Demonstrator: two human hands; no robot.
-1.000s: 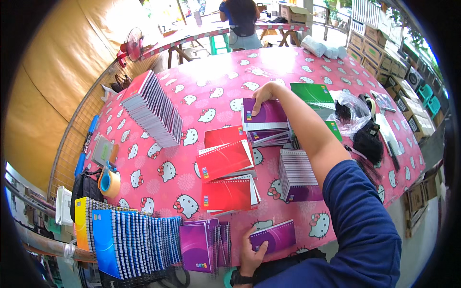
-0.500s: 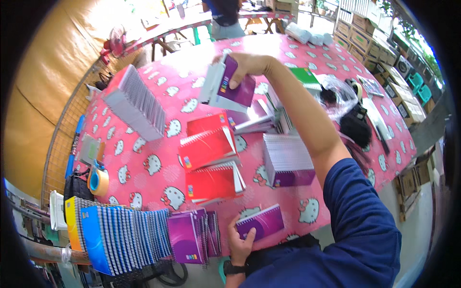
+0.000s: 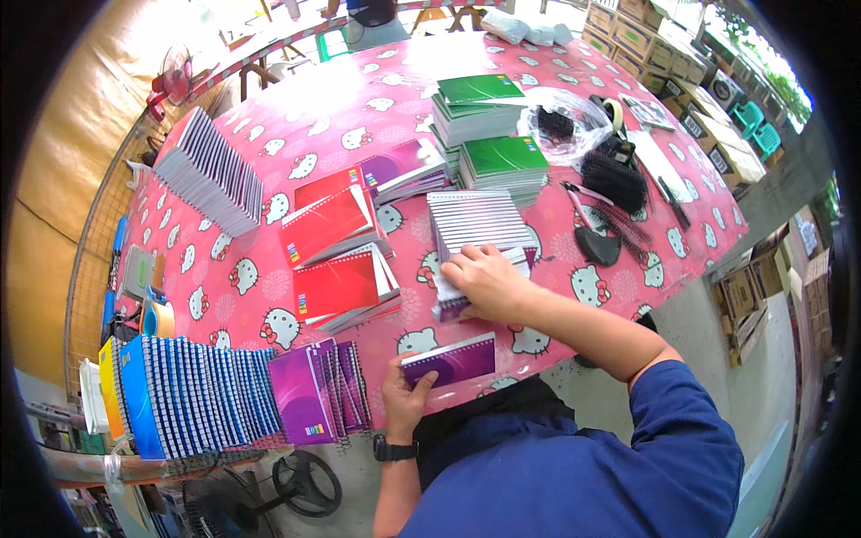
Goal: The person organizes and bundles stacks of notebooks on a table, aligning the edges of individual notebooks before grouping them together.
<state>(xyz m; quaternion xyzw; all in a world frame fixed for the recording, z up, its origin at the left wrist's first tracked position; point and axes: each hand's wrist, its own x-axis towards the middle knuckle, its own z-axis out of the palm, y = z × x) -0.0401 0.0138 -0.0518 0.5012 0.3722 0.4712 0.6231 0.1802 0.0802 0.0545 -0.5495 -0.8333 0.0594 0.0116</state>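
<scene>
At the table's near edge, my left hand point(image 3: 405, 394) is closed on a purple spiral notebook point(image 3: 462, 359), thumb on the cover. My right hand point(image 3: 491, 280) reaches to the near end of a row of spiral notebooks point(image 3: 471, 220) standing with their bindings up. Its fingers wrap over notebooks there; a bit of purple cover shows below them, and its palm side is hidden. Left of my left hand, purple notebooks point(image 3: 303, 394) lean against a long row of blue notebooks point(image 3: 204, 386). Red notebooks point(image 3: 336, 289) lie in loose stacks farther up.
Green notebook stacks point(image 3: 504, 157) stand beyond the row, with purple notebooks point(image 3: 404, 170) beside them. At far left is a block of notebooks point(image 3: 211, 175); below it, a tape roll point(image 3: 158, 319). A plastic bag point(image 3: 574, 125), black brush-like item point(image 3: 614, 179) and pink-handled tool point(image 3: 592, 229) lie right.
My right hand has come down and nearer from mid-table, where it held a purple-covered notebook, to the standing row. My left hand still holds its purple notebook. The view has shifted.
</scene>
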